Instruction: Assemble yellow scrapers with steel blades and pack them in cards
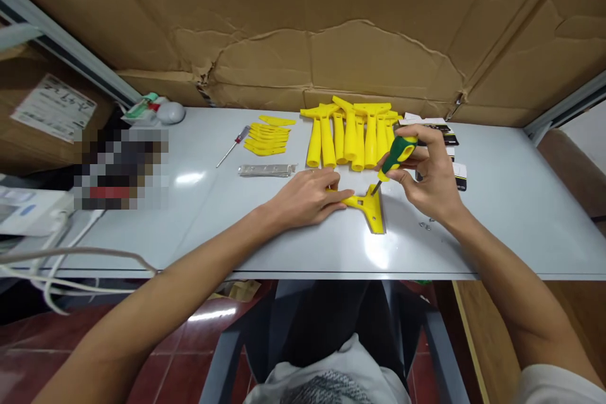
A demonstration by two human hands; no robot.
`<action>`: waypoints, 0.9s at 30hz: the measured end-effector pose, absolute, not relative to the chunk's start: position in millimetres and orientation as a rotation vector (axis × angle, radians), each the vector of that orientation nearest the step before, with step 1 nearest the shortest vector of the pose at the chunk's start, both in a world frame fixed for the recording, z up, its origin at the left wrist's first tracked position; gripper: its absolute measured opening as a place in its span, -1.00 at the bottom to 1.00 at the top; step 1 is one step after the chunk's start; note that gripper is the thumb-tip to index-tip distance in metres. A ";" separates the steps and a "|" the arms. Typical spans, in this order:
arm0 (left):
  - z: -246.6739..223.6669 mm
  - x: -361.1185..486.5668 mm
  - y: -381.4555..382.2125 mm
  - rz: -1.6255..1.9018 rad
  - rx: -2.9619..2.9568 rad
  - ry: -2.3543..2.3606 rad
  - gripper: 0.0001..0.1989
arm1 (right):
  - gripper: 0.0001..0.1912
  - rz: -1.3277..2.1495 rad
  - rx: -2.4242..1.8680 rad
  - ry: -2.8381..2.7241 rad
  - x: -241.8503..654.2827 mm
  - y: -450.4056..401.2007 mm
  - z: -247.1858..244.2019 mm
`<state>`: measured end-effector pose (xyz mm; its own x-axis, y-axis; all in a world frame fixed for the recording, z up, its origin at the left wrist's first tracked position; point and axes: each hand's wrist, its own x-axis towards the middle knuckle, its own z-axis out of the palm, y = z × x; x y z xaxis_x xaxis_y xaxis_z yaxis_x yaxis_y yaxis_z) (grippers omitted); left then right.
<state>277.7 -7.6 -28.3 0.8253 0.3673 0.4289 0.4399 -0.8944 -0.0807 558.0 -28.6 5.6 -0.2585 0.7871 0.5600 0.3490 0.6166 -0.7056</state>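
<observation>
My left hand (310,197) is closed around the handle of a yellow scraper (372,209), which lies on the table with its wide head to the right. A thin metal blade edge shows along that head. In my right hand (433,177) is a green and yellow screwdriver (398,154), gripped by its handle and tilted. Its tip meets the upper part of the scraper head, where a screw hole seems to be; the contact point is small. A few small screws (425,225) lie on the table below my right hand.
Behind my hands lie several yellow scraper handles (350,132). Left of them are a stack of yellow strips (267,137), metal blades (266,170) and a second screwdriver (233,146). Black-and-white packets (459,175) sit behind my right hand. Cables (71,259) hang at the left edge.
</observation>
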 end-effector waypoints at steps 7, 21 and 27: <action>-27.6 286.9 -17.3 -0.536 -2.754 -0.693 -0.74 | -0.47 0.544 -0.983 -1.776 553.1 -38.5 2.6; 33.1 257.0 -25.7 -0.558 -2.610 -0.520 -0.73 | -0.18 0.360 -0.976 -1.838 591.5 -12.5 16.4; 143.0 219.7 -21.6 -0.767 -2.466 -1.116 -0.52 | -0.44 0.102 -1.019 -2.519 582.0 -11.4 5.2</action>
